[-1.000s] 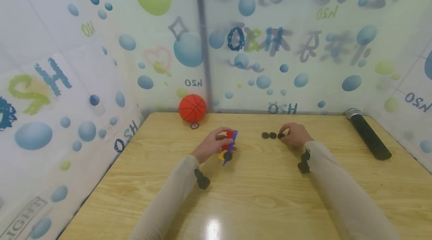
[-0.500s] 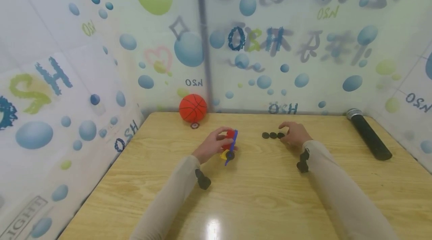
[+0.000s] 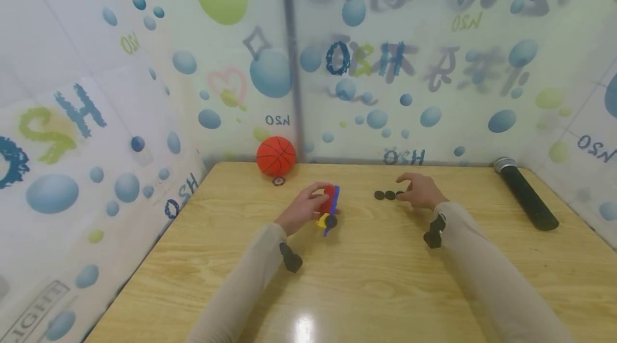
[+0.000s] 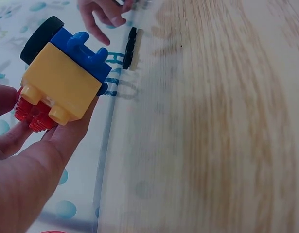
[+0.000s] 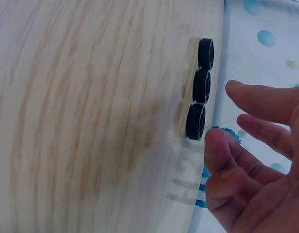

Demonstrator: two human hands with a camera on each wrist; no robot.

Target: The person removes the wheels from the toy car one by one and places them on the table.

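Note:
My left hand (image 3: pixel 303 208) grips a toy block vehicle (image 4: pixel 61 80) of red, blue and yellow building blocks, held over the table. A black wheel (image 4: pixel 42 40) sits on the vehicle's blue part, and the yellow block (image 4: pixel 60 81) has short round studs. Three loose black toy wheels (image 5: pixel 202 86) lie in a touching row on the table, to the right of the vehicle. Beside the rightmost wheel is my right hand (image 3: pixel 420 192), thumb and index finger spread apart with nothing between them. In the head view its fingertips partly cover that wheel.
A red toy basketball (image 3: pixel 276 156) stands at the table's back left, with a small round disc (image 3: pixel 278 181) in front of it. At the right lies a black microphone (image 3: pixel 527 195). Patterned walls enclose the wooden table (image 3: pixel 376 278) at the back and sides.
My right thumb and index finger have opened from the rightmost wheel, which stays in the row. My left hand keeps its grip, with the vehicle turned slightly.

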